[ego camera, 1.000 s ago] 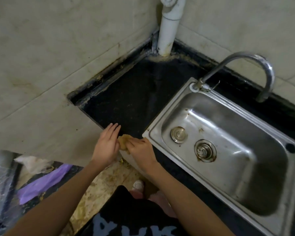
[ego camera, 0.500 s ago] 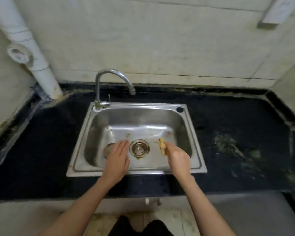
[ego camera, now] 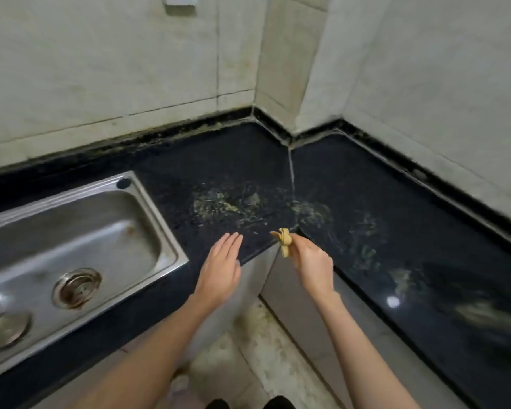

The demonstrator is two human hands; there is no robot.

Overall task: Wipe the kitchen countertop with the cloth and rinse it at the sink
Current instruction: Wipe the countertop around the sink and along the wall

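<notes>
Right hand (ego camera: 311,262) grips a small bunched yellow cloth (ego camera: 284,242), which sticks up out of the fist, held over the inner corner of the black L-shaped counter (ego camera: 396,178); whether it touches the stone cannot be told. Left hand (ego camera: 220,270) is released, fingers straight and together, palm down over the counter's front edge, just beside the steel sink (ego camera: 148,202). Greenish-yellow smears (ego camera: 224,203) lie on the stone just beyond both hands, with further patches (ego camera: 366,252) running along the right-hand leg. Step in hand, as judged: start wiping the soiled patch. To do it well: open the cloth out so a flat face meets the stone, not a wad; press with the palm and draw strokes from the wall side toward the front edge, overlapping them; work the seam (ego camera: 291,172) where the two slabs meet, since grime likely lodges there. The free hand could brace on the edge for steady pressure. The cloth looks small against the mess, so expect to fold to a clean face often, and carry it to the sink before it merely spreads the residue.
</notes>
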